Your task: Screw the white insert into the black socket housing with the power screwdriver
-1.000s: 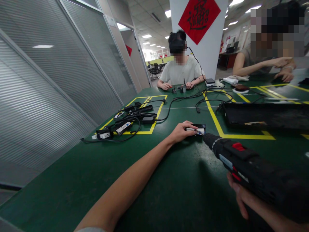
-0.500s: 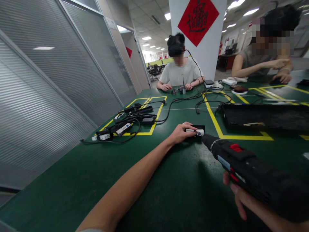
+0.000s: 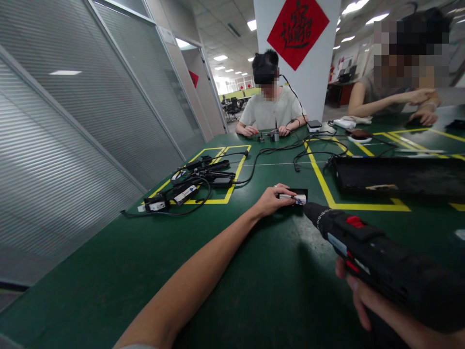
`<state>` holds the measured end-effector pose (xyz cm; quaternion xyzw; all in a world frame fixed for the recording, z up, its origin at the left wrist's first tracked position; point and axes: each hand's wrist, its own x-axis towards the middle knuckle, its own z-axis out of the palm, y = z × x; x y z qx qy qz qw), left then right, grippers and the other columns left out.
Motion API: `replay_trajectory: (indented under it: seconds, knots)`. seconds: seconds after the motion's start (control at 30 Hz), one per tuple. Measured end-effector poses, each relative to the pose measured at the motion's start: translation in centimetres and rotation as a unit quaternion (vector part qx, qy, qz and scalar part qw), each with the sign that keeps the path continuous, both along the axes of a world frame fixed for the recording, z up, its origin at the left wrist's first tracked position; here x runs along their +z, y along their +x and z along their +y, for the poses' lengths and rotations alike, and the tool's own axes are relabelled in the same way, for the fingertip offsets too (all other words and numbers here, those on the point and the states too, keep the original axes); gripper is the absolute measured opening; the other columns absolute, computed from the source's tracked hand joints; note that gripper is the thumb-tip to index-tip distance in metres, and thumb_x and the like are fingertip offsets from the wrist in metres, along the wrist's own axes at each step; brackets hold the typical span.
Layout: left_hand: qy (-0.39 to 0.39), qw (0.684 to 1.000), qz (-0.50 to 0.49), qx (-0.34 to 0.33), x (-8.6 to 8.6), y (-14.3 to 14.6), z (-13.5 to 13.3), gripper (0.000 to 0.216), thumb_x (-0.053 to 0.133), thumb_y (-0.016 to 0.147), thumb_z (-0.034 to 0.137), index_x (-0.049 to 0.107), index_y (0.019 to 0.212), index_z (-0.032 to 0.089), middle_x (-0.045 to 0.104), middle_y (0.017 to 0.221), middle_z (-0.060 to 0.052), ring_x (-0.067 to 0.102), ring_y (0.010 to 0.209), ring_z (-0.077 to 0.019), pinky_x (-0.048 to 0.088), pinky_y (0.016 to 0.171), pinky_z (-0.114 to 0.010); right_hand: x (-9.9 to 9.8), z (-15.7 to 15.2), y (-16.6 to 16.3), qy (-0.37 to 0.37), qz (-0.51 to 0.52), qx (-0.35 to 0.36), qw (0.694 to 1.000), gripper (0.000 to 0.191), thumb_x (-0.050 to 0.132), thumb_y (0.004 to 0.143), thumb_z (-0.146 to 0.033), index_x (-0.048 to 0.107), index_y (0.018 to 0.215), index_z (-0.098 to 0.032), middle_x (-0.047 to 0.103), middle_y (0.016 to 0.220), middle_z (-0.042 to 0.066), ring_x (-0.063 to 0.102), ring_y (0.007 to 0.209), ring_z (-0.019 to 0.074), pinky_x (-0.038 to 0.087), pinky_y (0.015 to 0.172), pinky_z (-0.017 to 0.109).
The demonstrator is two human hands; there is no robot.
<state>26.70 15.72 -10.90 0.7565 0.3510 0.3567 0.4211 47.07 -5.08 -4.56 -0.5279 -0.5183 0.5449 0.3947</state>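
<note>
My left hand reaches out over the green table and pinches a small black box with a white label, holding it down on the surface. My right hand grips a black cordless power screwdriver with red buttons at the lower right. The tool's nose points at the small box and sits right beside it; I cannot tell if they touch.
A pile of black adapters and cables lies inside a yellow-taped square to the left. A long black tray sits on the right. Across the table a person in a headset works; another person sits at far right.
The view has shifted slightly, and the screwdriver's nose has crept a little closer to the small box. My left hand keeps its hold in the same place.
</note>
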Motion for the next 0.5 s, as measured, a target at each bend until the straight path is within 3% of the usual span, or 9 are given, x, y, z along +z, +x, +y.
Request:
replay_trajectory:
  seconds: [0.2, 0.37, 0.5]
  knots:
    - [0.003, 1.000, -0.002, 0.002, -0.16, 0.07, 0.12, 0.031, 0.067, 0.067, 0.030, 0.068, 0.094, 0.016, 0.055, 0.109, -0.009, 0.049, 0.106, -0.0184, 0.035, 0.092, -0.030, 0.88, 0.05, 0.33, -0.036, -0.055, 0.026, 0.997, 0.007, 0.053, 0.078, -0.024, 0.060, 0.080, -0.023, 0.061, 0.056, -0.002, 0.057, 0.041, 0.0140, 0.049, 0.046, 0.024]
    - [0.001, 1.000, 0.006, 0.005, 0.00, 0.12, 0.02, 0.031, 0.067, 0.067, 0.031, 0.068, 0.094, 0.017, 0.054, 0.111, -0.009, 0.049, 0.104, -0.0184, 0.034, 0.092, -0.031, 0.91, 0.23, 0.42, -0.072, -0.030, 0.040, 0.996, 0.010, 0.055, 0.078, -0.024, 0.060, 0.070, -0.024, 0.055, 0.045, -0.004, 0.060, 0.045, 0.0177, 0.051, 0.052, 0.027]
    - [0.005, 1.000, 0.004, 0.005, -0.04, 0.07, 0.06, 0.031, 0.066, 0.068, 0.032, 0.068, 0.094, 0.017, 0.055, 0.110, -0.009, 0.049, 0.104, -0.0185, 0.035, 0.091, -0.030, 0.61, 0.62, 0.72, -0.060, -0.053, 0.062, 0.995, 0.014, 0.052, 0.081, -0.028, 0.064, 0.074, -0.024, 0.057, 0.041, -0.004, 0.058, 0.040, 0.0163, 0.046, 0.044, 0.024]
